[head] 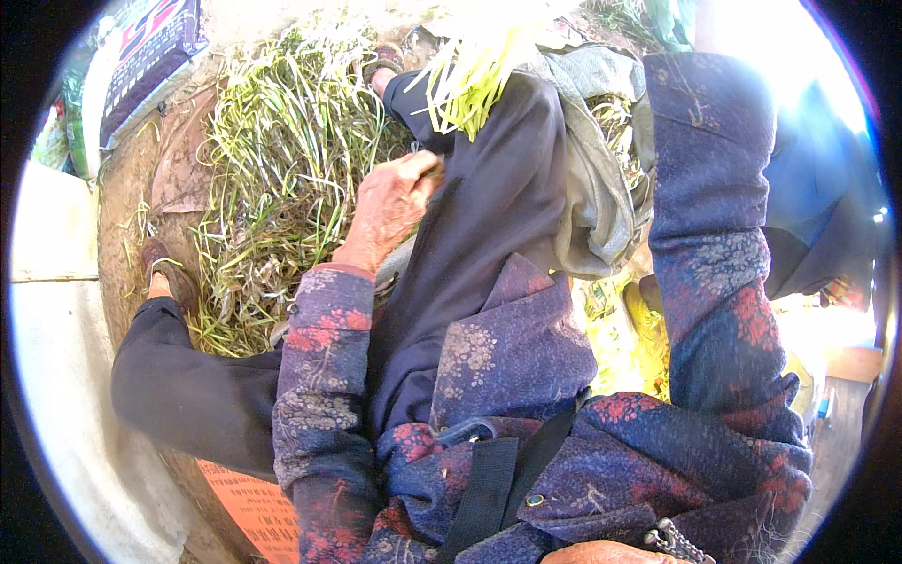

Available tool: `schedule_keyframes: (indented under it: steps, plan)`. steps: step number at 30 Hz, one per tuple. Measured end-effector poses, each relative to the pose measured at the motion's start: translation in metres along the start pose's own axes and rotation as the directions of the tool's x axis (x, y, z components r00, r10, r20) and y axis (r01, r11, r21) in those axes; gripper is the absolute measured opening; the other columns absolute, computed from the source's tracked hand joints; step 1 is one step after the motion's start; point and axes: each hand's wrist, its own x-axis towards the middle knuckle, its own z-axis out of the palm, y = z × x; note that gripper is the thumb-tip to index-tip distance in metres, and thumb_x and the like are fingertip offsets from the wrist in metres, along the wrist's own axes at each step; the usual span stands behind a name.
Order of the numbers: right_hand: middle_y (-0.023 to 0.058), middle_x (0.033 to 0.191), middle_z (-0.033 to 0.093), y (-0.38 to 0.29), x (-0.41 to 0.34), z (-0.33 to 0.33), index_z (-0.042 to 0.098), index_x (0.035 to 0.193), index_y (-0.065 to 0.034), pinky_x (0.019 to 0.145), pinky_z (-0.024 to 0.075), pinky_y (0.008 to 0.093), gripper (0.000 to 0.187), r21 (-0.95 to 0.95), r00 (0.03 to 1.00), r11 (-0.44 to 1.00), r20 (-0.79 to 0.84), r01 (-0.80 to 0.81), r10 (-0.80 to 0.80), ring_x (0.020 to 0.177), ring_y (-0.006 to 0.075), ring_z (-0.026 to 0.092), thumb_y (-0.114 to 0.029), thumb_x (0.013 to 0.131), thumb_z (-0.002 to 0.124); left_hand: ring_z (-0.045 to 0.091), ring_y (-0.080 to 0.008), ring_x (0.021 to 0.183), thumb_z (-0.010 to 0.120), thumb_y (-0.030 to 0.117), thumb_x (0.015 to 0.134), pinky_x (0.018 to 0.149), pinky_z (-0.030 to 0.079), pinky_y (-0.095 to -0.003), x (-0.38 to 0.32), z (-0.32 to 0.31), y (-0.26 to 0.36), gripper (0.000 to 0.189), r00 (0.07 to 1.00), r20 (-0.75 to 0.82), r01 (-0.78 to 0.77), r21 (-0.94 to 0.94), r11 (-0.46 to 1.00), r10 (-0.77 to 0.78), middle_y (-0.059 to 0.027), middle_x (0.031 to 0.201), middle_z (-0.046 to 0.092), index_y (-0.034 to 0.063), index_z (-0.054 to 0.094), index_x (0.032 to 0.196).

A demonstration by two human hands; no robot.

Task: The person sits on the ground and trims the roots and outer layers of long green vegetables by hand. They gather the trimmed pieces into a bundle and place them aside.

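My left hand (394,201) is over the inner side of my dark-trousered right leg (493,183), its fingers curled. A small greyish thing shows beside the knuckles; whether the fingers hold anything is unclear. Just left of this hand lies a large heap of long, thin green and withered leaves (289,155), like chives. A bunch of bright yellow-green flat leaves (472,92) hangs by my right knee, its upper part lost in glare. My right sleeve (708,141) reaches forward, but the hand itself is out of view.
A grey cloth (592,190) drapes beside my right leg. Bright yellow material (627,338) lies under glare between leg and sleeve. A printed dark bag (151,63) stands at upper left. An orange printed sheet (250,507) lies below my left leg, near a pale slab (63,366).
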Motion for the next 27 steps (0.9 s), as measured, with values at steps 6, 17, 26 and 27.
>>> schedule_keyframes:
  steps: [6,17,26,27]
  plan:
    - [0.0136,0.096,0.058,0.006,-0.005,0.012,0.057,0.107,-0.0015,0.086,0.0423,0.0472,0.031,-0.008,0.999,1.000,0.033,-0.003,0.003,0.089,0.0288,0.057,-0.029,0.094,0.050,0.066,-0.0154,0.079,0.063,0.000,0.089,0.073,0.053,-0.0287,0.037,0.003,0.051,0.028,0.960,-0.276,-0.114,-0.261,0.959,0.039,-0.0081,0.090,0.070,0.0061,0.067,0.115]
    - [0.0118,0.092,0.057,0.007,-0.010,0.024,0.057,0.104,-0.0020,0.081,0.0419,0.0450,0.029,-0.004,0.998,1.000,0.069,-0.005,0.006,0.085,0.0272,0.055,-0.028,0.093,0.051,0.058,-0.0113,0.070,0.074,0.005,0.083,0.064,0.047,-0.0263,0.056,-0.025,0.065,0.019,0.716,-0.698,-0.173,-0.166,0.971,0.009,-0.0027,0.079,0.064,0.0048,0.066,0.100]
    - [0.0103,0.089,0.056,0.011,-0.012,0.032,0.057,0.102,-0.0024,0.078,0.0416,0.0432,0.027,-0.003,0.996,1.000,0.090,-0.008,0.008,0.082,0.0258,0.054,-0.028,0.093,0.053,0.061,-0.0079,0.078,0.069,0.009,0.089,0.070,0.048,-0.0228,0.053,-0.033,0.063,0.012,0.677,-0.736,-0.206,-0.209,0.956,-0.016,-0.0013,0.090,0.067,0.0056,0.068,0.100]
    - [0.0102,0.088,0.055,0.011,-0.013,0.032,0.057,0.102,-0.0025,0.077,0.0415,0.0430,0.027,-0.005,0.996,1.000,0.093,-0.010,0.010,0.082,0.0257,0.054,-0.028,0.093,0.053,0.061,-0.0076,0.079,0.069,0.009,0.090,0.071,0.048,-0.0226,0.052,-0.034,0.063,0.012,0.712,-0.689,-0.135,-0.322,0.937,-0.134,-0.0013,0.089,0.067,0.0057,0.068,0.101]
